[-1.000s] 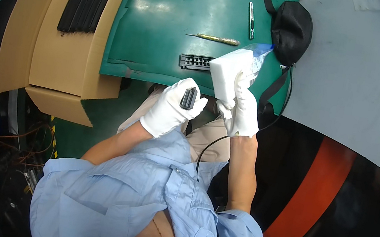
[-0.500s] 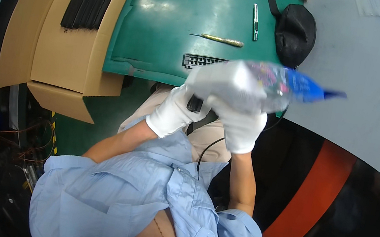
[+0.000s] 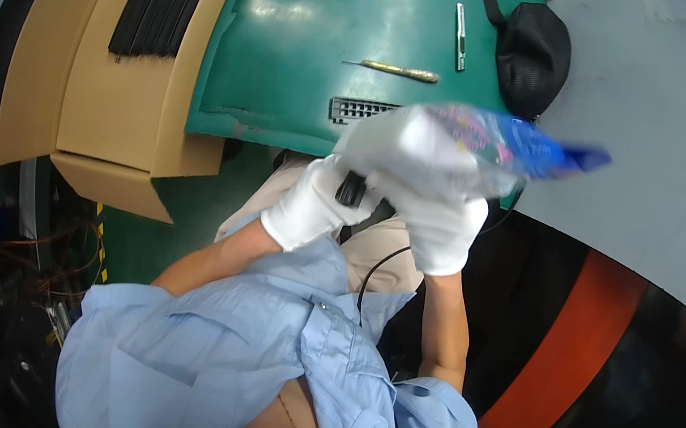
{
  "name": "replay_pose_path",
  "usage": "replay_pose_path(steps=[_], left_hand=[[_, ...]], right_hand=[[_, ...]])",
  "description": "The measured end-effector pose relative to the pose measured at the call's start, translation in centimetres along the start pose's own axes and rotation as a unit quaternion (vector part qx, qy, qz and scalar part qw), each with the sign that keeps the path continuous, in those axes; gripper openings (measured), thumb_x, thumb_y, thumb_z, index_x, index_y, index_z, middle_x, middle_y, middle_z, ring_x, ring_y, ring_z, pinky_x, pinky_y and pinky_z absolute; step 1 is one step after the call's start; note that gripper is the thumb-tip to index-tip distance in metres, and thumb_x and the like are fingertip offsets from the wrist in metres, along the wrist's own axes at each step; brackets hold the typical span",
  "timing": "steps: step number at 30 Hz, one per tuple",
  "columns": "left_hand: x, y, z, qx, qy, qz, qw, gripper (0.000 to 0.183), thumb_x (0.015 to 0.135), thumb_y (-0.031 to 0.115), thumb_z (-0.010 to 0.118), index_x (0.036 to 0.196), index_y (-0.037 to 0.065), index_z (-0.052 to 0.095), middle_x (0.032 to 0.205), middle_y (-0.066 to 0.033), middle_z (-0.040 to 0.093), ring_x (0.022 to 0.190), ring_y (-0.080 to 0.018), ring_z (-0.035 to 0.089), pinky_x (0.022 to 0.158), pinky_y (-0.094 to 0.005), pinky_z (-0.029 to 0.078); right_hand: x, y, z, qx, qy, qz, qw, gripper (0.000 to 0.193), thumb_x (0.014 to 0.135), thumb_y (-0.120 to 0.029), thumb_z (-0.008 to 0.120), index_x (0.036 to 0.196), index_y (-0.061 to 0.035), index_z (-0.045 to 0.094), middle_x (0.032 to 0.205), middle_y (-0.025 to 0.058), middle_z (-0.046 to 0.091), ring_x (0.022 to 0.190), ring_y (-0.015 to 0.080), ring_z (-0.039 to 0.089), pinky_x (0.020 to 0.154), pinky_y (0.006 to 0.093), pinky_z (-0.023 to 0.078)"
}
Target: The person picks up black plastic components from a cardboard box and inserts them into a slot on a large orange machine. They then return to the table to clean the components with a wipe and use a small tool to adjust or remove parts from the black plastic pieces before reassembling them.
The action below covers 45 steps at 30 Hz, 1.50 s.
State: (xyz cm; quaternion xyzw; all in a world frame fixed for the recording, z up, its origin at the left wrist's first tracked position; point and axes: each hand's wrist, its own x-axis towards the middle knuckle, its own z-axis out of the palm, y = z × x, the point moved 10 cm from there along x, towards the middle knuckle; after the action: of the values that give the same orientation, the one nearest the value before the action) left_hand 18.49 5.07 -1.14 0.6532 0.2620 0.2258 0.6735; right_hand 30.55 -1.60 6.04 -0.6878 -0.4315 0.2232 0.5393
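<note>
Both of my hands wear white gloves and are raised together at the near edge of the green-topped table. My right hand (image 3: 442, 226) is closed on a clear plastic bag (image 3: 474, 136), printed pink and blue, whose blue end points right and is smeared by motion. My left hand (image 3: 309, 199) is closed beside it. The end of a small black piece (image 3: 352, 188) pokes out from the left palm; its rest is hidden. Just beyond my hands lies a black plastic grid strip (image 3: 356, 111), partly covered by the bag.
On the green mat (image 3: 297, 52) lie a thin-shafted screwdriver (image 3: 401, 71) and a utility knife (image 3: 460, 39). A black pouch (image 3: 532, 60) with a strap sits at the mat's right, by a grey tabletop (image 3: 643, 155). At left stands an open cardboard box (image 3: 110, 112) with several black strips (image 3: 162, 7).
The bag has swung slightly to the left and its blue end has dropped back a little. My right hand has shifted slightly right; both hands keep their grip.
</note>
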Motion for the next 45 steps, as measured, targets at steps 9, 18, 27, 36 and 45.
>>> replay_pose_path(steps=[9, 18, 27, 36, 45], left_hand=[[-0.4, 2.0, -1.4, 0.117, -0.033, -0.001, 0.993, 0.023, 0.081, 0.010, 0.077, 0.083, 0.004, 0.055, 0.075, -0.0095, 0.055, 0.067, -0.0264, 0.055, 0.065, -0.0360, 0.047], [-0.1, 1.0, -2.6, 0.078, -0.012, -0.030, 0.996, 0.021, 0.084, 0.010, 0.076, 0.083, 0.006, 0.056, 0.075, -0.0058, 0.054, 0.067, -0.0188, 0.053, 0.065, -0.0320, 0.046], [0.8, 0.7, -3.6, 0.061, 0.003, -0.044, 0.997, 0.023, 0.083, 0.011, 0.078, 0.082, 0.006, 0.056, 0.076, -0.0066, 0.054, 0.068, -0.0188, 0.054, 0.067, -0.0317, 0.047], [1.0, 0.3, -4.2, 0.043, -0.013, -0.081, 0.996, 0.023, 0.085, 0.012, 0.078, 0.084, 0.007, 0.055, 0.076, -0.0047, 0.052, 0.067, -0.0162, 0.051, 0.066, -0.0306, 0.046], [0.9, 0.4, -4.8, 0.046, 0.013, -0.056, 0.997, 0.024, 0.085, 0.012, 0.077, 0.084, 0.007, 0.054, 0.075, -0.0045, 0.052, 0.066, -0.0160, 0.052, 0.065, -0.0308, 0.046]], right_hand=[[1.3, 4.7, -2.7, 0.068, 0.111, 0.181, 0.975, 0.054, 0.078, -0.019, 0.090, 0.119, 0.0029, 0.063, 0.107, 0.0081, 0.073, 0.091, 0.0117, 0.067, 0.086, 0.0281, 0.054], [9.8, 10.5, -2.7, -0.055, 0.077, 0.158, 0.983, 0.075, 0.076, -0.041, 0.087, 0.127, 0.0047, 0.055, 0.107, 0.0115, 0.069, 0.087, 0.0140, 0.065, 0.077, 0.0280, 0.053], [25.4, 18.4, 2.3, -0.311, 0.010, 0.160, 0.937, 0.065, 0.078, -0.051, 0.079, 0.112, 0.0010, 0.059, 0.114, 0.0277, 0.064, 0.111, 0.0425, 0.062, 0.093, 0.0450, 0.052], [20.4, 20.9, -4.1, -0.434, -0.007, 0.279, 0.857, 0.046, 0.085, -0.035, 0.078, 0.109, 0.0022, 0.064, 0.112, 0.0268, 0.068, 0.107, 0.0411, 0.067, 0.090, 0.0468, 0.055], [22.6, 12.6, -0.7, -0.368, 0.075, -0.052, 0.925, 0.039, 0.087, -0.023, 0.073, 0.120, -0.0056, 0.061, 0.104, 0.0228, 0.068, 0.101, 0.0420, 0.065, 0.087, 0.0463, 0.053]])
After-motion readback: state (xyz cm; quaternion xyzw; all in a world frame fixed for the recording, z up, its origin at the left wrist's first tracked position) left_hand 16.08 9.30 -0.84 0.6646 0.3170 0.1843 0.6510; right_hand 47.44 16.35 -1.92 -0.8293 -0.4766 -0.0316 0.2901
